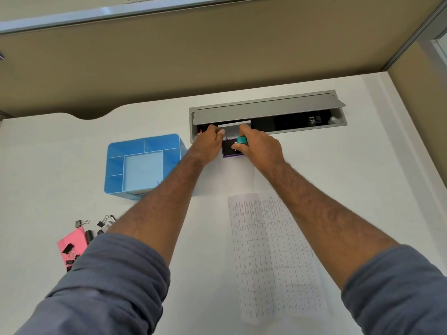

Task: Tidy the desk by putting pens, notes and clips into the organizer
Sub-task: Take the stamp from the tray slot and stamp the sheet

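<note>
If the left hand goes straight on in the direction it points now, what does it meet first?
Probably the open cable tray set into the desk: the left hand points away from the person, its fingertips already at the tray's near edge beside the small box. Depth there is unclear.

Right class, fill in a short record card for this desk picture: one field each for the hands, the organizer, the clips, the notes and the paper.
hands: left hand and right hand both grip a small dark open box with a pale lid by the grey cable tray
organizer: blue plastic compartment organizer, nothing visible inside
clips: black binder clips loose, near left
notes: pink sticky notes under some clips
paper: printed table sheet lying flat
</note>
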Tool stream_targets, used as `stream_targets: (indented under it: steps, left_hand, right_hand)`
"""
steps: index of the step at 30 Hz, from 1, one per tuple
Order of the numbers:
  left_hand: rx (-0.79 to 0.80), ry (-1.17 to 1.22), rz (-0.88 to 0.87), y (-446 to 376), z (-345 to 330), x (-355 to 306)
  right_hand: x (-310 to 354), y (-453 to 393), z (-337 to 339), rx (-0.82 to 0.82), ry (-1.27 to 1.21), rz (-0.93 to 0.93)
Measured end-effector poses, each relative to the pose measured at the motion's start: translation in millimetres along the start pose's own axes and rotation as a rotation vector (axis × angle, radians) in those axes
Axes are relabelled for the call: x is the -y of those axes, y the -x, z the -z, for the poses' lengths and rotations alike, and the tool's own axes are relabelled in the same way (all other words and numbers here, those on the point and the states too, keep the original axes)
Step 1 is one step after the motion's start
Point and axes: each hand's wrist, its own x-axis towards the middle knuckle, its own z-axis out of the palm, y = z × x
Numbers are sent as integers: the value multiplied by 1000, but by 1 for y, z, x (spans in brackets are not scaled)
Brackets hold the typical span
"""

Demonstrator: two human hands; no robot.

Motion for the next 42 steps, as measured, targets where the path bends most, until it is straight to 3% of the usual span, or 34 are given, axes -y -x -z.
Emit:
stream_targets:
  steps: [8, 11, 18, 26, 35, 42]
  left_hand:
    - [-55, 98, 84, 22, -6, -6]
    - [-90, 162, 133, 39, -8, -7]
    - [-111, 169, 149, 88, -21, -14]
    - [61, -114, -90, 154, -65, -14]
    - [155, -287, -300, 234, -115, -16]
    - [248, -476, -595, 276, -145, -15]
  right_hand:
    - [6, -5, 14, 61, 1, -27]
    - [4, 3, 20, 8, -1, -21]
    - [-13, 42, 42, -87, -278, -143]
    - [-30, 113, 60, -102, -746, -441]
    - [-38, 214, 70, -129, -910, -548]
    - [-40, 275, 70, -123, -902, -530]
